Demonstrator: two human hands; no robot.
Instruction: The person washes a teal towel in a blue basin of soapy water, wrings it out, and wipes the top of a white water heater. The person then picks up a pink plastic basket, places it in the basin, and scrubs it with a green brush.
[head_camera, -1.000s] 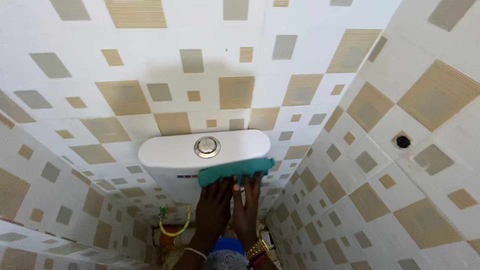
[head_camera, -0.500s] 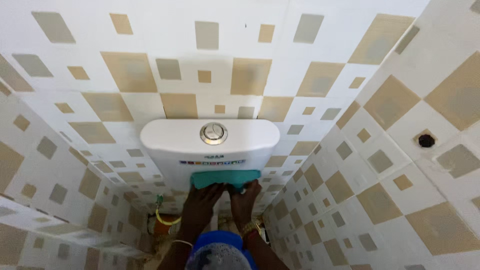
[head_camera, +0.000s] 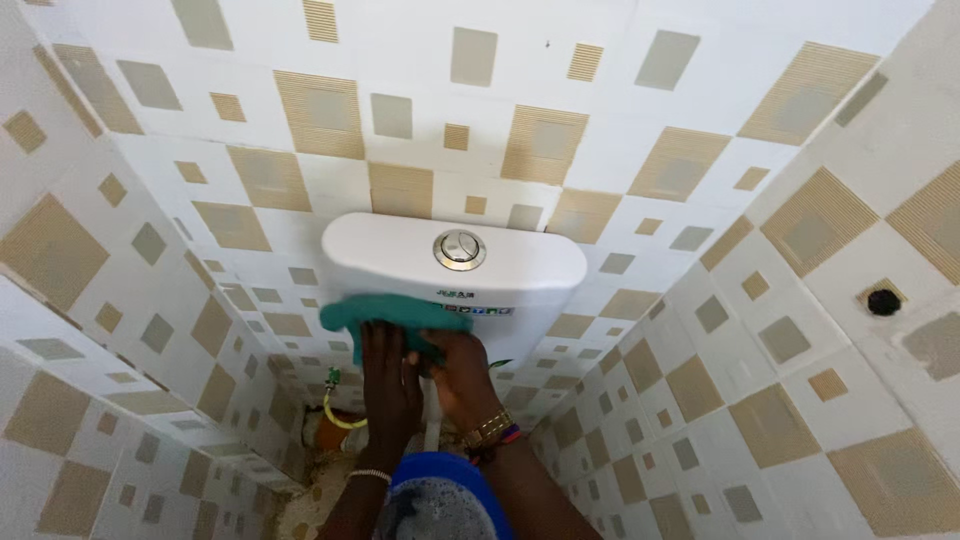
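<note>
A white toilet cistern (head_camera: 520, 270) hangs on the tiled back wall, with a round chrome flush button (head_camera: 460, 249) on its lid. A teal cloth (head_camera: 385, 313) is pressed against the left part of the cistern's front face. My left hand (head_camera: 385, 370) lies flat on the cloth with fingers pointing up. My right hand (head_camera: 455, 375), with a gold watch and beaded bracelets on its wrist, grips the cloth's lower right part beside it.
Walls with beige and grey square tiles close in on the left and right. A dark round hole (head_camera: 884, 301) sits in the right wall. A yellow hose (head_camera: 335, 415) with a green valve hangs below the cistern. A blue cap (head_camera: 435, 490) fills the bottom edge.
Both hands have slid the cloth from the cistern's right front edge down and then across to its left front side. The view has shifted too.
</note>
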